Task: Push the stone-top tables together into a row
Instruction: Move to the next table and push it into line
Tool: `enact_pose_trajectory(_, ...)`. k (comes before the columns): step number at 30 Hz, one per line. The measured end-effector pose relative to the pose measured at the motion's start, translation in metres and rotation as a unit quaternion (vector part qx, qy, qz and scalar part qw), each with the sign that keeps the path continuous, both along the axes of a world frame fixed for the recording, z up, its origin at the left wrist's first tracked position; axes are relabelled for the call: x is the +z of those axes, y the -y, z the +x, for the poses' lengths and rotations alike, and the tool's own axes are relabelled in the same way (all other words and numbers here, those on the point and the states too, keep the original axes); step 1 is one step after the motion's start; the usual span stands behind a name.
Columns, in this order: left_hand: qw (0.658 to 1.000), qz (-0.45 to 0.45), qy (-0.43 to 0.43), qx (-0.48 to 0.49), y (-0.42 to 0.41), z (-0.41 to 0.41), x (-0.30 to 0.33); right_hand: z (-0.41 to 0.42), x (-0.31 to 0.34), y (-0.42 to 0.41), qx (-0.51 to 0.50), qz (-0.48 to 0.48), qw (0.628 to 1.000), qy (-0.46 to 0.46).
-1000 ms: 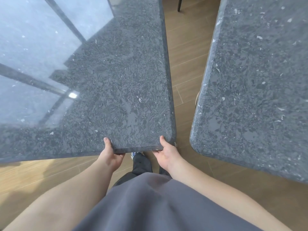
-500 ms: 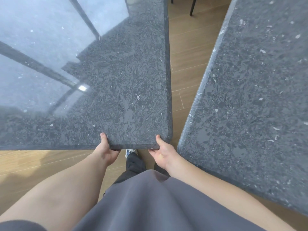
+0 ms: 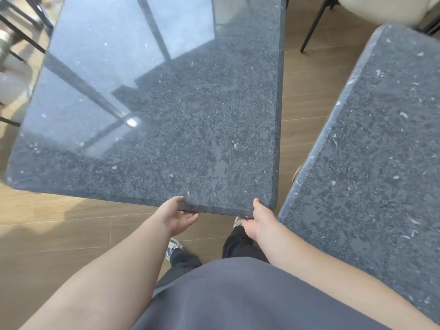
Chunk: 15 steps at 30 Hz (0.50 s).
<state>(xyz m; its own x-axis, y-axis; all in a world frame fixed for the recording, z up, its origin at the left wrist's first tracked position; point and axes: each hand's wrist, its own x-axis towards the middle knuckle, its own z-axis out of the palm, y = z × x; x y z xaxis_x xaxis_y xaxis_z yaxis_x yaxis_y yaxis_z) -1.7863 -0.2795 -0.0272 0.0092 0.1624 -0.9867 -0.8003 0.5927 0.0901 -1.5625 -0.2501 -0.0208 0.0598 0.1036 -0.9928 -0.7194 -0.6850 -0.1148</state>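
A dark grey speckled stone-top table (image 3: 190,129) fills the left and middle of the head view, its glossy top reflecting a window. A second stone-top table (image 3: 371,148) of the same stone stands at the right, turned at an angle. A wedge-shaped gap of floor separates them, narrowest near me, where their near corners almost meet. My left hand (image 3: 177,216) grips the near edge of the first table, thumb on top and fingers under it. My right hand (image 3: 258,221) grips the same edge beside the near right corner.
Light wooden floor (image 3: 59,225) lies under and around the tables. Black chair legs (image 3: 312,27) and a cream seat (image 3: 385,8) stand at the far right. More dark chair frames (image 3: 21,32) are at the far left. My legs and shoes are below the near edge.
The first table has swung, its near edge now slanting down to the right, with its near right corner still close to the second table. Both hands have kept their grip on the near edge.
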Motion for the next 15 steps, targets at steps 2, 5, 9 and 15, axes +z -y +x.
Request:
enact_pose_trajectory(2,0.999,0.017,0.010,-0.033,0.007,-0.018,0.010,-0.019,0.012,0.000,0.024,-0.006,0.998,0.062)
enact_pose_trajectory(5,0.996,0.047,-0.014,-0.070,0.028,-0.058,0.025,-0.061,0.029,0.013,0.027,-0.006,0.990,0.138)
enact_pose_trajectory(9,0.991,0.091,-0.084,-0.059,0.073,-0.142,0.051,-0.142,0.057,0.044,-0.066,0.056,0.989,0.119)
enact_pose_trajectory(15,0.959,0.210,-0.193,-0.009,0.151,-0.295,0.126,-0.293,0.119,0.092,0.082,0.195,0.973,0.087)
